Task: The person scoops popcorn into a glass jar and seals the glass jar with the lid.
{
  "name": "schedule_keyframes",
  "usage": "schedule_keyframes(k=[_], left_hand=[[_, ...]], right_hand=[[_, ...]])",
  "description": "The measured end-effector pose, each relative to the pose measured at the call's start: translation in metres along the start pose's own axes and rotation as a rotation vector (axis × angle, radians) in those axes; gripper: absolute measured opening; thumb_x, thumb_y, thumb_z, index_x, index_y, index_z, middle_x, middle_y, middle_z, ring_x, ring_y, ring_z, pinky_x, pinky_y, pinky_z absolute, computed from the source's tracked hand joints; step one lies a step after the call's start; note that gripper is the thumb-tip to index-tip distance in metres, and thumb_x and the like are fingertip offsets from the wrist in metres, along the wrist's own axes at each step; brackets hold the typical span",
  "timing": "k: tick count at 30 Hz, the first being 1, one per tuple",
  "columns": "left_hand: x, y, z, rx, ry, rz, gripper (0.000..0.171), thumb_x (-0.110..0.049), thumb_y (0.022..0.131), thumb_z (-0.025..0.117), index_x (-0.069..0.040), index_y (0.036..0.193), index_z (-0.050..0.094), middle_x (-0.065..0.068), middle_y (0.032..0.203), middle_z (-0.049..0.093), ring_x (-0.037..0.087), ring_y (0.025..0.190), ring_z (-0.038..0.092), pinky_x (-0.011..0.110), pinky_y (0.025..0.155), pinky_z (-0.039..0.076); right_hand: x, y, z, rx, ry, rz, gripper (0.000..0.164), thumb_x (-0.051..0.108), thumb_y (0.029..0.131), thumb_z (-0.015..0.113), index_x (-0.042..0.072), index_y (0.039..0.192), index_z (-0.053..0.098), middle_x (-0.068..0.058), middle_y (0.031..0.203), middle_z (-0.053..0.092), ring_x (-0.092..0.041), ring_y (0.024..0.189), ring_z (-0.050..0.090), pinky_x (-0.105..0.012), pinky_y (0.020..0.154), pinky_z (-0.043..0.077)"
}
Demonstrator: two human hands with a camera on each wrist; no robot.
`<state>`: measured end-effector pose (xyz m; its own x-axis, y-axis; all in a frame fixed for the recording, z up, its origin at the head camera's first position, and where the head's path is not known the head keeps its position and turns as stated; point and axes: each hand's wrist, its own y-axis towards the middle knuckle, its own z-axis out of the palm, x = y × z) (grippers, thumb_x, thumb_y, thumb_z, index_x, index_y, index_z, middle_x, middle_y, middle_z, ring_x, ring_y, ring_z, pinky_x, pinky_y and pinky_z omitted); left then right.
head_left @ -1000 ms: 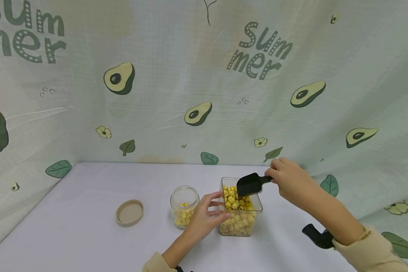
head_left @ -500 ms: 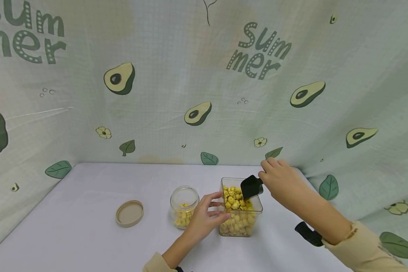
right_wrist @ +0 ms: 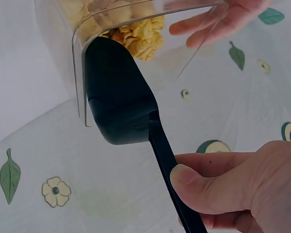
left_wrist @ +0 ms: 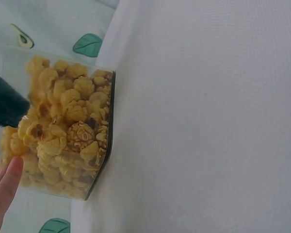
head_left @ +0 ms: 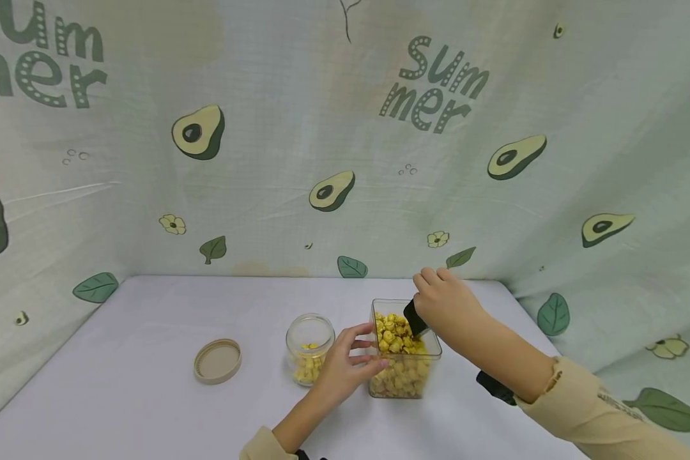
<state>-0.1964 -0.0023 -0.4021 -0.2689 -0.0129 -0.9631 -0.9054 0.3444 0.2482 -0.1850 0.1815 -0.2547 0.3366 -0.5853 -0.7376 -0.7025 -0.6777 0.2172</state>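
Observation:
A clear square-rimmed container (head_left: 399, 377) of yellow popcorn (left_wrist: 63, 111) stands on the table. My left hand (head_left: 345, 364) rests against its left side with extended fingers, the thumb at the front. In the left wrist view a fingertip (left_wrist: 13, 170) shows close by the clear wall. Above the container's right rim, my right hand (head_left: 445, 300) grips a black scoop (right_wrist: 119, 92) by its handle, thumb on top. The scoop tilts down, its front end reaching inside the rim to the popcorn; in the head view the hand hides its handle.
Just left of the container stands a round clear jar (head_left: 310, 335), partly filled with yellow popcorn. Farther left a round beige lid (head_left: 217, 361) lies on the white table (head_left: 121, 396). A printed fabric backdrop (head_left: 264, 128) rises behind and at both sides.
My right hand has moved left and slightly forward over the container, and the scoop has tipped steeper, its front end down into the popcorn. The left hand stays at the container's side.

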Motion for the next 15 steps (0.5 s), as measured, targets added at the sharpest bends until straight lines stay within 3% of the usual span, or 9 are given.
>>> schedule_keyframes(k=[3, 10, 15], left_hand=[[-0.001, 0.001, 0.000, 0.001, -0.011, -0.003, 0.061, -0.019, 0.081, 0.072, -0.009, 0.134, 0.044, 0.012, 0.134, 0.045, 0.028, 0.115, 0.051, 0.033, 0.091, 0.053], [-0.001, 0.001, -0.001, 0.007, -0.017, -0.008, 0.061, -0.020, 0.081, 0.072, -0.009, 0.135, 0.044, 0.012, 0.135, 0.044, 0.029, 0.115, 0.050, 0.035, 0.091, 0.052], [-0.001, 0.000, -0.001, 0.006, 0.004, -0.017, 0.060, -0.022, 0.081, 0.073, -0.008, 0.133, 0.046, 0.012, 0.133, 0.045, 0.029, 0.115, 0.051, 0.032, 0.090, 0.053]], right_hand=[[0.001, 0.003, 0.000, 0.051, -0.012, -0.006, 0.020, 0.013, 0.070, 0.080, 0.010, 0.065, 0.061, -0.005, 0.077, 0.048, -0.019, 0.072, 0.034, -0.027, 0.063, 0.034], [-0.004, 0.004, 0.008, 0.065, 0.012, -0.039, 0.015, 0.012, 0.072, 0.078, 0.011, 0.073, 0.064, -0.005, 0.080, 0.052, -0.019, 0.073, 0.038, -0.027, 0.061, 0.034], [-0.002, 0.001, 0.016, 0.158, 0.176, -0.075, 0.014, 0.010, 0.073, 0.077, 0.010, 0.081, 0.065, -0.005, 0.083, 0.054, -0.020, 0.076, 0.044, -0.028, 0.063, 0.039]])
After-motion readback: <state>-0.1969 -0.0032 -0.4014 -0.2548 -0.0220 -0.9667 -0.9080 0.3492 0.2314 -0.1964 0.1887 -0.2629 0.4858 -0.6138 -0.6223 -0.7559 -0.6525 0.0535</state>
